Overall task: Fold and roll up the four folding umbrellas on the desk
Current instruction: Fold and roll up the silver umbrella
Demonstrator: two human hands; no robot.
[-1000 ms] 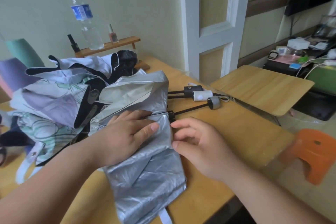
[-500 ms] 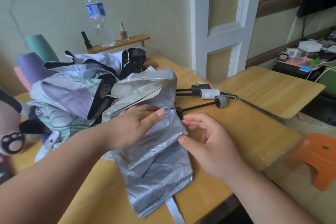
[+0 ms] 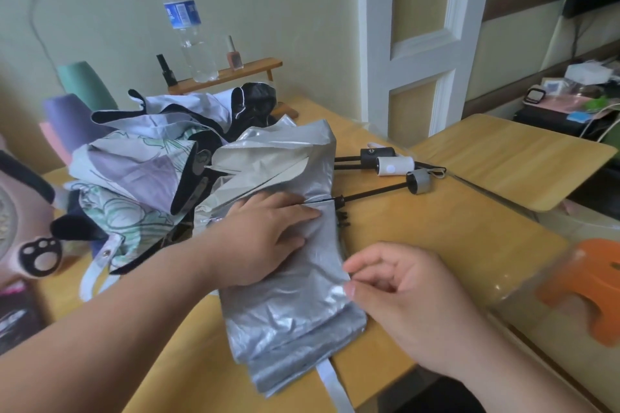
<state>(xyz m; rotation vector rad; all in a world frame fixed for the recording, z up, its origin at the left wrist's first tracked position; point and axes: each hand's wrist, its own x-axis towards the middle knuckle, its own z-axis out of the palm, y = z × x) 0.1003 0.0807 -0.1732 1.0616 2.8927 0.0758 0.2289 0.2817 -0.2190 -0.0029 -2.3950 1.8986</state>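
One hand is moving: your right hand is now pinching the silver umbrella lower along its edge, left hand pressing flat, squaring the fold.

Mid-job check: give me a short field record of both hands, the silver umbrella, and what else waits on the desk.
left hand: flat, pressing on the silver umbrella
right hand: pinching the canopy's right edge
silver umbrella: canopy flattened on the desk, not rolled, shaft extended to the grey handle
white strap: loose, trailing over the desk's near edge
patterned umbrellas: crumpled heap behind the left hand, not folded
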